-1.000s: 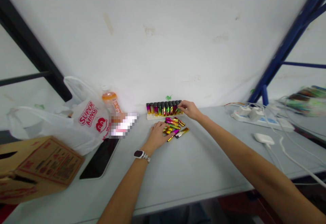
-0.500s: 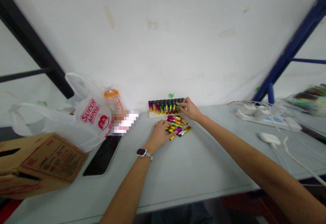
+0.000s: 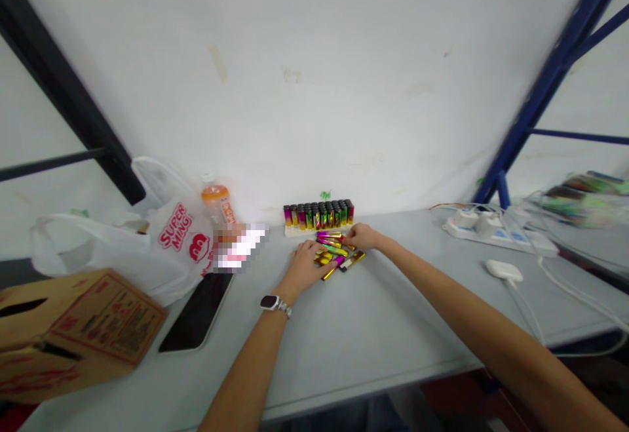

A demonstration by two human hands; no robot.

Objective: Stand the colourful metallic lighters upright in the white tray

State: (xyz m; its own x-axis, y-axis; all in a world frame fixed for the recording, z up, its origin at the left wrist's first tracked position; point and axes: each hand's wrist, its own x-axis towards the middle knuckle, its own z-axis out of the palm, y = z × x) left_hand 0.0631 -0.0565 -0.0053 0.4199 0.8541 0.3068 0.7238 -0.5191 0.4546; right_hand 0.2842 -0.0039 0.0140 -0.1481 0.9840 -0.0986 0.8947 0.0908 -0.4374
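Note:
On the grey table lies a small pile of shiny purple, gold and green lighters. My left hand rests at the pile's left side, its fingers and thumb spread over the nearest lighters. At the right end, my right hand has its fingers closed on a lighter, which they partly hide. Just behind the pile, against the wall, a whitish tray holds several rows of upright lighters with black tops.
To the left are a cardboard box, a white plastic bag, a phone and an orange drink bottle. A power strip and a white charger with cables lie right. Metal posts slant at both sides.
My right hand has moved from the right end of the upright rows down to the loose pile. My left hand stays by the pile. The view has tilted and shifted slightly.

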